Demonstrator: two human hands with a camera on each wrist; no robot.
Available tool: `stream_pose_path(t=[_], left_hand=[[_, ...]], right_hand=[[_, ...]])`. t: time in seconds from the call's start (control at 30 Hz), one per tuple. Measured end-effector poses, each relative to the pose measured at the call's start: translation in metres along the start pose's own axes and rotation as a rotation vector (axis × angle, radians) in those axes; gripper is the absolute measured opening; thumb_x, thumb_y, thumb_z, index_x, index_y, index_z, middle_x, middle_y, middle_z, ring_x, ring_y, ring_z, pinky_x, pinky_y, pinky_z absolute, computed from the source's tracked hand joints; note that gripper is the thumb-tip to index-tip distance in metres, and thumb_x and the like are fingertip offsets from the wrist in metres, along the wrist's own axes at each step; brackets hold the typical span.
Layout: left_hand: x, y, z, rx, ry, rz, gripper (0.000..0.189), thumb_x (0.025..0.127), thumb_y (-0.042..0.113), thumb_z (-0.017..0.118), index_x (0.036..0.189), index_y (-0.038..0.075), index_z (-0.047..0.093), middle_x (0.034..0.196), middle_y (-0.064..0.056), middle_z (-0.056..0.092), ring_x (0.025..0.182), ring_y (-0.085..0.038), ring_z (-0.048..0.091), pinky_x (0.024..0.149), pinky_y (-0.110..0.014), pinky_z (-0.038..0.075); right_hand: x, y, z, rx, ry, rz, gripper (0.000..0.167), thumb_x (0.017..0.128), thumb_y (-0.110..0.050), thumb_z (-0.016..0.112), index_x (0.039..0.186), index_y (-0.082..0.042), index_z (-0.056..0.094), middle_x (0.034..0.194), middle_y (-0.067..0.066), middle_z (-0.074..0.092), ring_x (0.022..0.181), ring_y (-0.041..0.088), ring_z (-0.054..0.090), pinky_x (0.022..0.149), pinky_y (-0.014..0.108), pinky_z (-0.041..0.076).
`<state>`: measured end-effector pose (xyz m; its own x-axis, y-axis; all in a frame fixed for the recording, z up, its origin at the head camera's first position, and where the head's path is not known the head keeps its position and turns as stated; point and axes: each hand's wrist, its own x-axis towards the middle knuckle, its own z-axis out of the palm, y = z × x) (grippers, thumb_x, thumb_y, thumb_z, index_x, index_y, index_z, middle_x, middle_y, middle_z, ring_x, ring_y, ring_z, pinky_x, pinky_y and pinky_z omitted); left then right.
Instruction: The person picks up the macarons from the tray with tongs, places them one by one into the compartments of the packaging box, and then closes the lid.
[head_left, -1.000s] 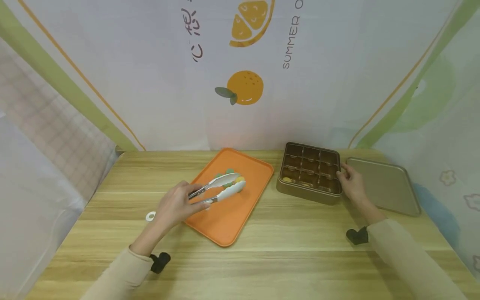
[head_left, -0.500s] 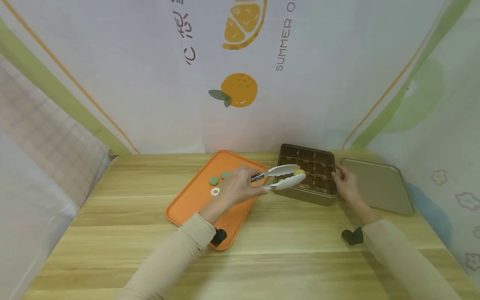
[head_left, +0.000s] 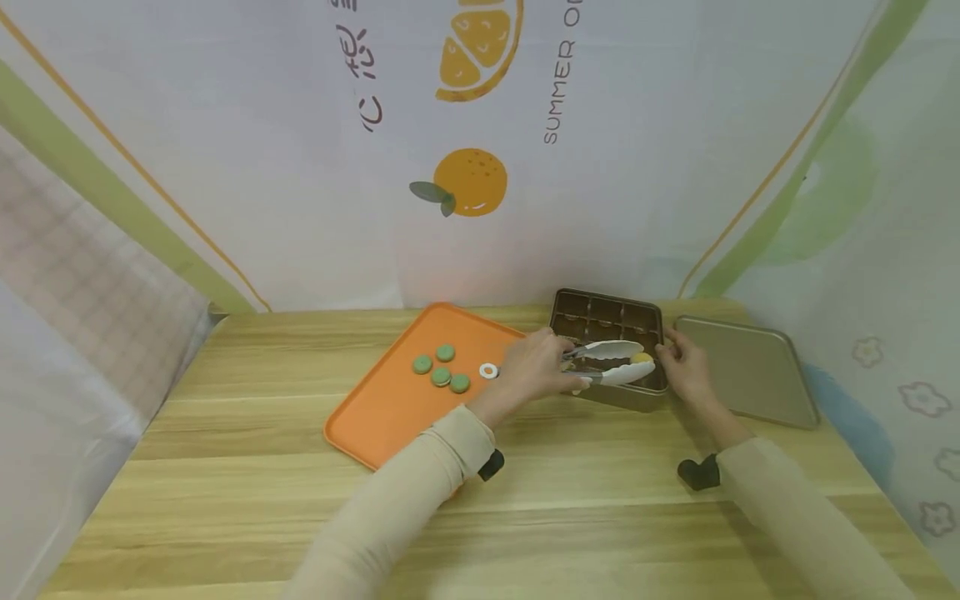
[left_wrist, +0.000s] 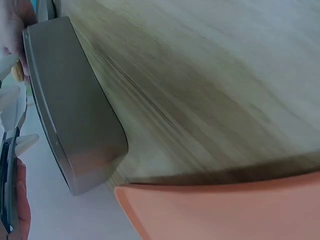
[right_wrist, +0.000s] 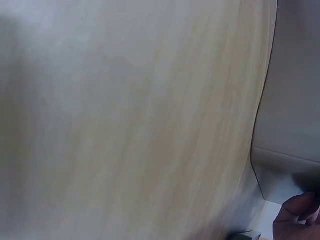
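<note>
My left hand (head_left: pixel 532 367) holds metal tongs (head_left: pixel 626 373) with white scalloped tips. Pinched between those tips is a yellow macaron (head_left: pixel 642 358), over the front right part of a brown divided box (head_left: pixel 618 398). The tongs' white end ring (head_left: pixel 488 371) shows behind the hand. At the box's right side, my right hand (head_left: pixel 688 367) grips the rim with thumb and fingers; the right wrist view has its curled fingers (right_wrist: pixel 300 212) at the box corner. Tongs and hand hide the front compartments in the head view. Several green macarons (head_left: pixel 441 377) lie on an orange tray (head_left: pixel 375 425).
The tray stands left of the box, partly under my left forearm. A flat bronze-coloured lid (head_left: pixel 746 371) lies right of the box, beside my right hand. Behind the wooden table (head_left: pixel 585 533) hangs a printed white curtain (head_left: pixel 315 225).
My left hand has carried the yellow macaron in the tongs from the tray rightward to over the box's front right. The right hand has stayed at the box rim. The head view shifted slightly.
</note>
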<state>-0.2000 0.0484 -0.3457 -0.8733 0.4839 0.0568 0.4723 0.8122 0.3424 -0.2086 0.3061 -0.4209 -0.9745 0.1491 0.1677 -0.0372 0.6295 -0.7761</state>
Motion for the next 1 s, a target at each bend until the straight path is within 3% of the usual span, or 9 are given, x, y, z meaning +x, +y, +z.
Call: stream_pose_path(t=[0.33,0.47,0.63,1.0], left_hand=[[0.009,0.015,-0.001,0.06,-0.056,-0.03,0.049,0.074,0.049,0.075,0.11,0.016,0.07,0.097,0.004,0.061,0.077,-0.008,0.053,0.057,-0.022,0.042],[0.011,0.019,-0.003,0.091,-0.065,-0.039,0.039,0.074,0.051,0.074,0.093,0.017,0.071,0.092,0.005,0.06,0.073,-0.008,0.051,0.056,-0.023,0.041],[0.014,0.024,-0.005,0.105,-0.08,-0.052,0.037,0.074,0.052,0.074,0.07,0.018,0.061,0.08,0.005,0.053,0.066,-0.009,0.042,0.05,-0.023,0.035],[0.014,0.026,-0.004,0.101,-0.094,-0.062,0.041,0.074,0.055,0.073,0.068,0.018,0.057,0.081,0.005,0.051,0.067,-0.01,0.042,0.052,-0.024,0.037]], right_hand=[[0.004,0.001,0.003,-0.003,0.018,-0.007,0.043,0.096,-0.007,0.046,0.133,0.014,0.04,0.076,0.006,0.047,0.055,0.0,0.037,0.048,0.017,0.035],[0.002,0.0,0.002,0.013,-0.008,0.001,0.044,0.097,-0.008,0.045,0.135,0.014,0.037,0.077,0.005,0.045,0.055,0.001,0.036,0.047,0.017,0.035],[0.0,-0.002,0.0,0.014,-0.018,-0.014,0.045,0.098,-0.008,0.044,0.136,0.014,0.036,0.076,0.005,0.044,0.053,0.001,0.036,0.047,0.018,0.034],[-0.002,0.0,-0.001,-0.023,-0.024,0.003,0.046,0.099,-0.011,0.043,0.137,0.013,0.035,0.078,0.006,0.045,0.053,0.003,0.035,0.046,0.019,0.034]])
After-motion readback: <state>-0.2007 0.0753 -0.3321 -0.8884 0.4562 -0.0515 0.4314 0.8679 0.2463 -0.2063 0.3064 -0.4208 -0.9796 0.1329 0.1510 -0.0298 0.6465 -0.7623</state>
